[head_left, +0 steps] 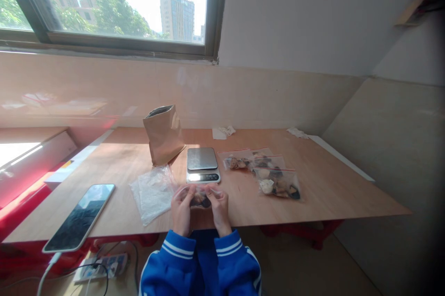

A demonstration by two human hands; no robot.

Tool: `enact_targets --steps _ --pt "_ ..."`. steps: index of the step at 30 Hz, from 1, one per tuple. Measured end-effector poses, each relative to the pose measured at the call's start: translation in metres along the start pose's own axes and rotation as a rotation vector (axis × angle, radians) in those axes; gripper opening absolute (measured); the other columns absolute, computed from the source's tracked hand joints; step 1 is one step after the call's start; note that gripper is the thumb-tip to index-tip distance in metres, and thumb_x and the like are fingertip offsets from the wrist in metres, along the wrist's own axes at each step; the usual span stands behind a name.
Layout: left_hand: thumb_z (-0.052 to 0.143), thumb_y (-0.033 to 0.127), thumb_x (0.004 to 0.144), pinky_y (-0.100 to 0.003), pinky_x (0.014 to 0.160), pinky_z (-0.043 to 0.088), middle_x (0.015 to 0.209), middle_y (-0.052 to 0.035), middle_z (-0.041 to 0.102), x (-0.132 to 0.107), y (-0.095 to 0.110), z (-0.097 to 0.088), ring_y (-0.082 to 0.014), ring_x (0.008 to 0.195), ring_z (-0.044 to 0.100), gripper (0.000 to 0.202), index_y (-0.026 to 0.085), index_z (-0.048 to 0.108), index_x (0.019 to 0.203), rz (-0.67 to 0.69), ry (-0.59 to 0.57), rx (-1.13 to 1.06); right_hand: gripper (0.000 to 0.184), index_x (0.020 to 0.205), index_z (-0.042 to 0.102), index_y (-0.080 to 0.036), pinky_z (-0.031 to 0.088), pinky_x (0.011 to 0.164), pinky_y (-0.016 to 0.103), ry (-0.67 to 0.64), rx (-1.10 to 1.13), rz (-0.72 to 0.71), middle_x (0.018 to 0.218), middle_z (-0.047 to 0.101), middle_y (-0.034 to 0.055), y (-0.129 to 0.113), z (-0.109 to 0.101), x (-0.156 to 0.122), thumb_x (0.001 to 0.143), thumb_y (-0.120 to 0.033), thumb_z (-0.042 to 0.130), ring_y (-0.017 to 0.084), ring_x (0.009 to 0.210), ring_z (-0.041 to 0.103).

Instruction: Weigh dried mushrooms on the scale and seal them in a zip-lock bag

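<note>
My left hand (181, 210) and my right hand (219, 208) both pinch the top edge of a small clear zip bag (200, 198) with dark and pale pieces inside, held at the near edge of the wooden table (330, 189). Blue sleeves with white stripes cover both wrists. Just beyond the bag sits a small digital scale (202, 164) with a bare steel plate. Right of the scale lie three filled zip bags (271, 175) in a row. A pile of empty clear bags (153, 191) lies left of my hands.
A brown paper pouch (164, 134) stands open behind the scale. A phone (79, 217) on a white cable lies at the table's left front corner. Crumpled tissues (223, 131) lie near the wall. A power strip (100, 267) sits on the floor below.
</note>
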State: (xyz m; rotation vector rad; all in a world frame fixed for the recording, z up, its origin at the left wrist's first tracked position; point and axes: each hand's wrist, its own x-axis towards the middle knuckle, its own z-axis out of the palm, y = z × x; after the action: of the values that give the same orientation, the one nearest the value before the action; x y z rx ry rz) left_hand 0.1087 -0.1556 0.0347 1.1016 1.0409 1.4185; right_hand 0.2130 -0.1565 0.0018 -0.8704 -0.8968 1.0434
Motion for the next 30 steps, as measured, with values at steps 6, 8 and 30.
enact_targets --steps 6,8,30 --pt "0.067 0.051 0.073 -0.031 0.074 0.052 0.076 -0.0052 0.072 0.007 -0.013 -0.010 -0.0215 0.078 0.066 0.038 0.014 0.072 0.075 -0.045 0.034 0.011 0.039 0.075 0.074 -0.017 0.054 0.072 0.035 0.018 0.060 0.079 0.072 0.073 0.0053 0.002 -0.006 0.002 0.079 -0.055 0.064 0.022 0.068 0.067" --pt "0.066 0.055 0.073 -0.030 0.076 0.052 0.078 -0.0060 0.072 0.009 -0.018 -0.013 -0.0224 0.082 0.066 0.042 0.013 0.072 0.077 -0.047 0.061 0.016 0.038 0.073 0.074 -0.018 0.054 0.072 0.033 0.049 0.082 0.077 0.072 0.073 0.0042 0.005 -0.006 0.003 0.078 -0.054 0.066 0.022 0.069 0.067" --pt "0.050 0.071 0.075 -0.046 0.083 0.055 0.081 -0.0147 0.074 0.007 -0.010 -0.010 -0.0308 0.085 0.071 0.067 0.009 0.071 0.090 -0.250 0.051 -0.120 0.053 0.085 0.074 -0.016 0.049 0.070 0.027 0.135 -0.034 -0.001 0.068 0.069 0.0045 0.005 -0.019 0.009 0.086 -0.063 0.049 0.016 0.066 0.063"
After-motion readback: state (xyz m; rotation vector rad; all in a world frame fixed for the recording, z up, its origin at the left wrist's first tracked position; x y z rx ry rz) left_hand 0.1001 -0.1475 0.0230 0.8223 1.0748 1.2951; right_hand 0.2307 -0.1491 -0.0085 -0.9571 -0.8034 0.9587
